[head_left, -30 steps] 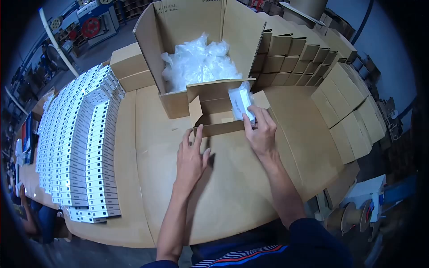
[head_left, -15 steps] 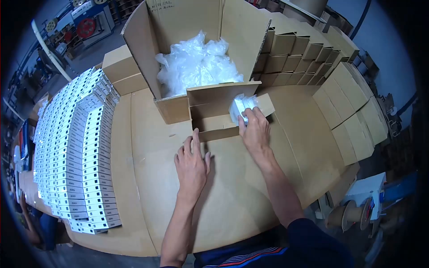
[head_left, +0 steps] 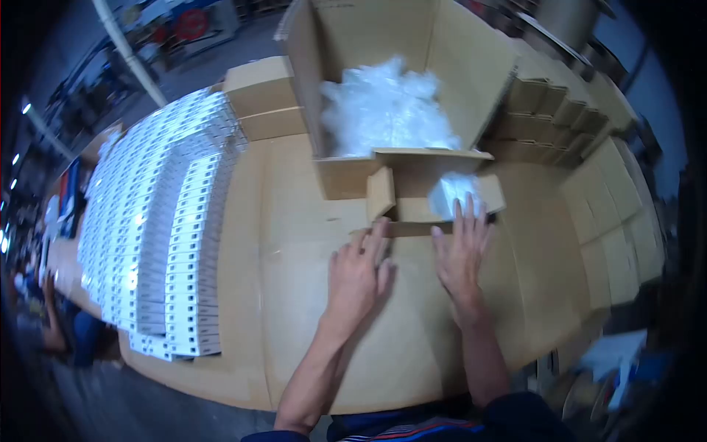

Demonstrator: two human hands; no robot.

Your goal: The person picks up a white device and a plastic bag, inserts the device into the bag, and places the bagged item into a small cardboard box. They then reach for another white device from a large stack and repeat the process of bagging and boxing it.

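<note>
"Plastic-wrapped white packet: where was it, exactly?"

"Inside the small open carton, toward its right end. Whether it touched the right flap, I couldn't tell; that part was blurred."

"And the right hand?"

"Its grip was wide, fingers spread and nearly straight, reaching over the carton's front wall to the packet's near edge. I couldn't tell if the fingertips touched the wrapping."

"What about the left hand?"

"Its grip was wide too, palm down, thumb well apart from the fingers. The index finger was at the carton's front left corner, just beside the upright left flap."

"What stood around that carton?"

"Right behind it was a large open carton with a heap of crumpled clear plastic inside. Both stood on the brown counter."

"And farther out?"

"Stacks of slim white boxes covered the left side, with two plain cardboard boxes beyond them, one on top of the other. Tiered brown cartons stood at the far right, and closed cartons nearer. Another person's arm showed at the left edge."
</note>
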